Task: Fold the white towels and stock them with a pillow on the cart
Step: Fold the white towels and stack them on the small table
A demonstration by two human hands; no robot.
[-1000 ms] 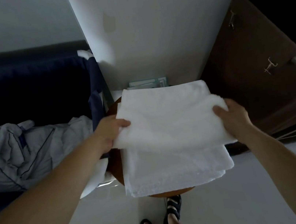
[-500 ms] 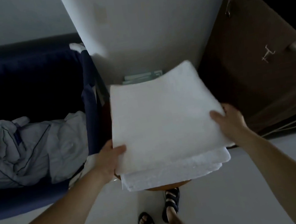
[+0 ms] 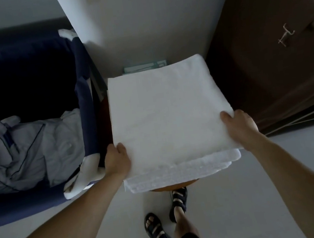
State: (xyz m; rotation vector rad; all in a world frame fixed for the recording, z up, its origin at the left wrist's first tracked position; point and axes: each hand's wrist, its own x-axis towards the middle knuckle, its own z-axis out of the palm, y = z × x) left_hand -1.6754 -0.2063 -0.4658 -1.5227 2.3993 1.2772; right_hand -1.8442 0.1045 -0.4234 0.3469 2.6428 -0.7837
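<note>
Head view: both hands grip the top towel (image 3: 163,113) on a stack on a round wooden table (image 3: 168,188).

Left hand (image 3: 117,159) is clamped on the near left corner of the top towel, thumb on its upper face. Right hand (image 3: 238,125) is clamped on the right edge near the front corner, thumb on top; the fingers of both hands are hidden underneath. The lower towel (image 3: 180,173) lies folded beneath and juts out at the near edge of the table. Crumpled linen (image 3: 20,151) sits in a navy bin (image 3: 21,63) just left of the table.
</note>
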